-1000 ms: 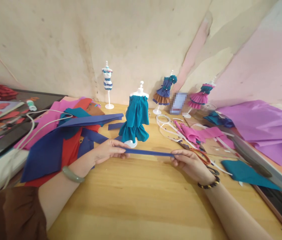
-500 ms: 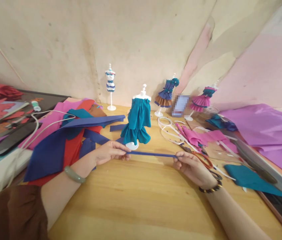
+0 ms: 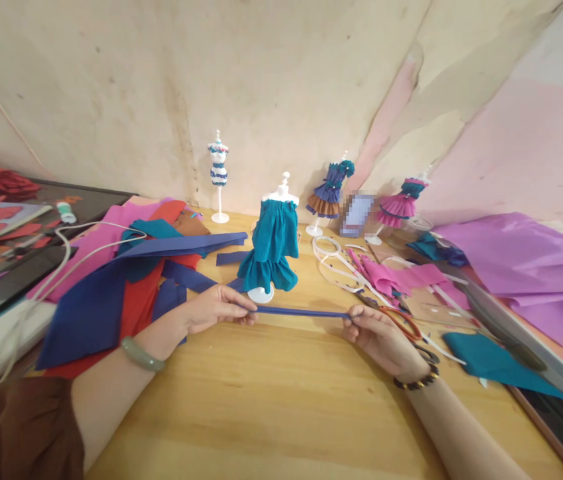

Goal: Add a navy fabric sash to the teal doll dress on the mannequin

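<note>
A narrow blue fabric strip [image 3: 301, 312] is stretched level between my hands, just above the wooden table [image 3: 261, 407]. My left hand [image 3: 218, 308] pinches its left end between thumb and fingers. The right end sits in the closed fingertips of my right hand [image 3: 376, 333]. Right behind the strip stands a small white dress form in a teal two-tier dress [image 3: 274, 240]; its round base is close to my left fingers. Scissors with orange handles [image 3: 401, 320] lie partly behind my right hand.
Blue fabric pieces [image 3: 84, 313] overlap red and pink cloth at left, beside a cable and a black phone [image 3: 11, 283]. Three more mini dress forms, one of them pink-skirted [image 3: 398, 207], stand along the wall. At right are pink scraps [image 3: 406, 273], teal cloth [image 3: 498, 363] and purple fabric [image 3: 521, 260].
The view has shifted slightly, so everything sits a little to the left and lower. Both hands keep their hold on the strip, which stays taut.
</note>
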`<state>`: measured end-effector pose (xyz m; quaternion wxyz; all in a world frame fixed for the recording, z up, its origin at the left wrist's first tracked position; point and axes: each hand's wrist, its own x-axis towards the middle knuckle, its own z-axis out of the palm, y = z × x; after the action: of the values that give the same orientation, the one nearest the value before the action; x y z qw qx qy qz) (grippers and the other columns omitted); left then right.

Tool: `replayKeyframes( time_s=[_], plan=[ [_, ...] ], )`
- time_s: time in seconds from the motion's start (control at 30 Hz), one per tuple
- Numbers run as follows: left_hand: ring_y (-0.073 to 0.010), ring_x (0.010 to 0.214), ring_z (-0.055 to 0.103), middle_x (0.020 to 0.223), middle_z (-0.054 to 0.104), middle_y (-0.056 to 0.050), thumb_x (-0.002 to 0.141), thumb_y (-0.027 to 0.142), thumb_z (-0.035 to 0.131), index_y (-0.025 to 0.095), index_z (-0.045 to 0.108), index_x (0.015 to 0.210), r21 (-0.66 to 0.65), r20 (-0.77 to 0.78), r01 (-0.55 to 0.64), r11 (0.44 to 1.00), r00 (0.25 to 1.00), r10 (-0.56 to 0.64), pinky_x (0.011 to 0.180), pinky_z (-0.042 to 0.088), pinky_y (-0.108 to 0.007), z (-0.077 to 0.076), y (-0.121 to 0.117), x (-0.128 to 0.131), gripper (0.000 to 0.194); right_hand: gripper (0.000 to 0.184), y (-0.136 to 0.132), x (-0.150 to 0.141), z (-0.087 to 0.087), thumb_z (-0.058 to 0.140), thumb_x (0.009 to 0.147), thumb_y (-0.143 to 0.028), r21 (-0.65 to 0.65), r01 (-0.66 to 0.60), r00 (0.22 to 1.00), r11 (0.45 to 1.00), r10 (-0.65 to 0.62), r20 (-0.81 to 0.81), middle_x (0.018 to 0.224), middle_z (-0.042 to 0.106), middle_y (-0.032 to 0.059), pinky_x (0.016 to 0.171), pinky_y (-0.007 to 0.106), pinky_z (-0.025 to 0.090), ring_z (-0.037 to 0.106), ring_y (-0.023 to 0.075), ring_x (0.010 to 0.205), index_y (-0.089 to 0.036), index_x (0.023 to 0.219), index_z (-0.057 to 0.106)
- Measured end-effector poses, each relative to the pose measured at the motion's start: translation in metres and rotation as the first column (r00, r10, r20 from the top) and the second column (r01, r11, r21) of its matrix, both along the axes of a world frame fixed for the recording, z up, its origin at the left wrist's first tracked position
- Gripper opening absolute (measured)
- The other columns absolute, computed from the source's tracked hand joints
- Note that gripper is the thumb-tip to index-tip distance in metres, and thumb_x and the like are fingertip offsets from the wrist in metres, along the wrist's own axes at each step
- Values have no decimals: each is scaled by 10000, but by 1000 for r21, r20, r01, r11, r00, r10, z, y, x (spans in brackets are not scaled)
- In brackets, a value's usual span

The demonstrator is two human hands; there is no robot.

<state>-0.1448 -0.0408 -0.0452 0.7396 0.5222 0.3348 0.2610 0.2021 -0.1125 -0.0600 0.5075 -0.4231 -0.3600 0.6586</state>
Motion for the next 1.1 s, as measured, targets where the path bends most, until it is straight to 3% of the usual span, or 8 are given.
replayKeyframes(
  time_s=[1.1],
  plan=[
    [-181, 724, 701, 776, 760, -97, 594, 245, 827, 161, 777, 744, 28, -94, -4, 1000, 996, 6, 723, 525, -281, 9, 0, -1, 179, 136, 1, -3, 8, 795, 671, -271, 68, 35, 999, 997, -32, -40, 631, 640, -10, 548, 260, 389, 508, 95, 533, -206, 715, 684]
  ],
)
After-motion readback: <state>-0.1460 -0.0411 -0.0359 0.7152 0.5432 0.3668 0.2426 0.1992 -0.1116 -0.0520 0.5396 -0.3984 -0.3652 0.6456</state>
